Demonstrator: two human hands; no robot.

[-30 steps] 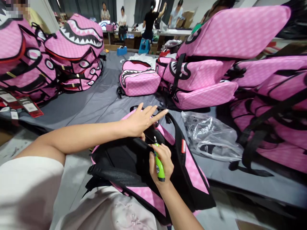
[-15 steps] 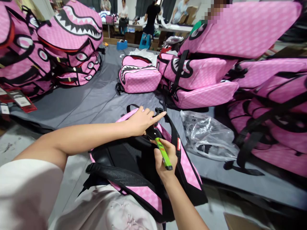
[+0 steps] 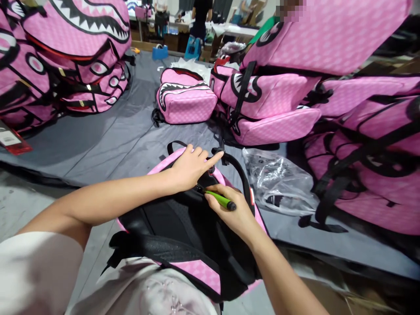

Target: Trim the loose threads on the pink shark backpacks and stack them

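Observation:
A pink and black backpack (image 3: 183, 218) lies tilted in front of me, its black padded back and straps facing up. Across its upper edge rests my left hand (image 3: 190, 169), gripping the fabric with one finger stretched out to the right. My right hand (image 3: 238, 212) is closed around a green marker (image 3: 222, 201) with a black end pointing toward me. The marker's other end is hidden by my fingers, close to the dark upper part of the backpack. A black carry loop (image 3: 177, 143) sticks up beyond my left hand.
Stacked pink shark-mouth backpacks stand at left (image 3: 82, 52) and right (image 3: 278, 96). A small pink bag (image 3: 188, 103) sits ahead on the grey-covered table (image 3: 114, 144). Right of my work lies a clear plastic bag (image 3: 282, 183). A blue tape dispenser (image 3: 159, 52) and people are farther back.
My right hand has turned, so the marker lies flatter and its black end points more to the right. My left hand keeps its place on the backpack. The view has shifted slightly.

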